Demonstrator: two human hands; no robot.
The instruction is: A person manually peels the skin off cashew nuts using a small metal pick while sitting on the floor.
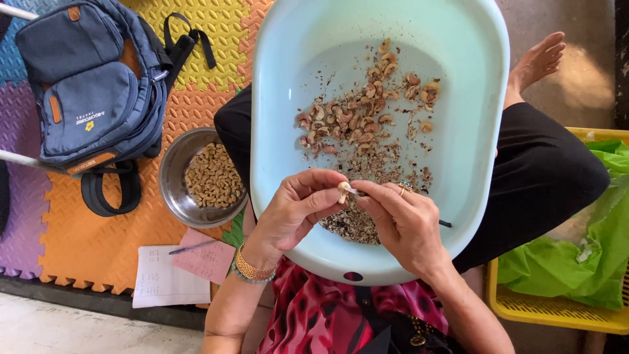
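Note:
A pale blue plastic basin (472, 151) rests on my lap and holds several brown-skinned cashew nuts (357, 118) and a pile of loose skin flakes (350, 223). My left hand (298, 210) pinches one pale cashew nut (343, 189) between thumb and fingers over the basin's near side. Against that same nut, my right hand (403, 223) holds a small thin blade, its fingers closed around the tool. A ring sits on a right-hand finger and bracelets circle my left wrist.
A steel bowl (171, 180) of peeled pale cashews stands on the foam mat to the left. Beyond it lies a blue backpack (92, 85). Papers (164, 278) and a pen lie near my left knee. A yellow basket (557, 308) with a green bag sits right.

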